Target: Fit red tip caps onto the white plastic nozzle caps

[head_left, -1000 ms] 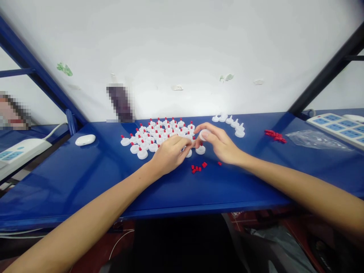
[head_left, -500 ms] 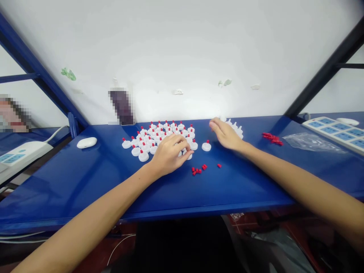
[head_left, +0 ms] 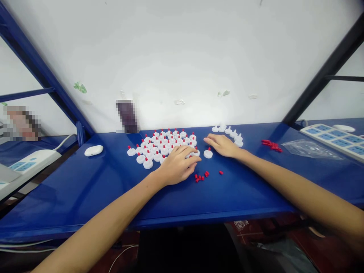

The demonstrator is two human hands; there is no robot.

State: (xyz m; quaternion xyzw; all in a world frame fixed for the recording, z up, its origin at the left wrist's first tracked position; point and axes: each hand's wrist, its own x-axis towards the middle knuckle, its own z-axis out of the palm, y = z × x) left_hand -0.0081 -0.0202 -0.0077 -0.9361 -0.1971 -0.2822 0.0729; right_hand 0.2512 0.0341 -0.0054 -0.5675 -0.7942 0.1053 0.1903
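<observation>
My left hand (head_left: 181, 163) hovers at the right front edge of a group of white nozzle lids (head_left: 148, 163) with small red tip caps. Its fingers are bent loosely and apart, with nothing visible in them; they hide some of the lids. Just right of its fingertips lie several loose red tip caps (head_left: 199, 177). My right hand (head_left: 223, 145) is beside a single white lid with a red tip (head_left: 208, 153), its fingers stretched out to the left and seemingly holding nothing. Behind it, white nozzle lids without red tips (head_left: 233, 134) stand in a curve.
A pile of red tip caps (head_left: 272, 146) and a clear plastic bag (head_left: 309, 148) lie at the right. Power strips (head_left: 337, 138) are at both sides. A white oval case (head_left: 93, 150) sits on the blue table (head_left: 113, 189) at left. A blurred phone-like object (head_left: 127, 116) leans against the wall.
My left hand's thumb and fingers have parted from a pinch, and it has moved slightly right. My right hand has drawn back towards me from the uncapped lids. The camera view has shifted slightly.
</observation>
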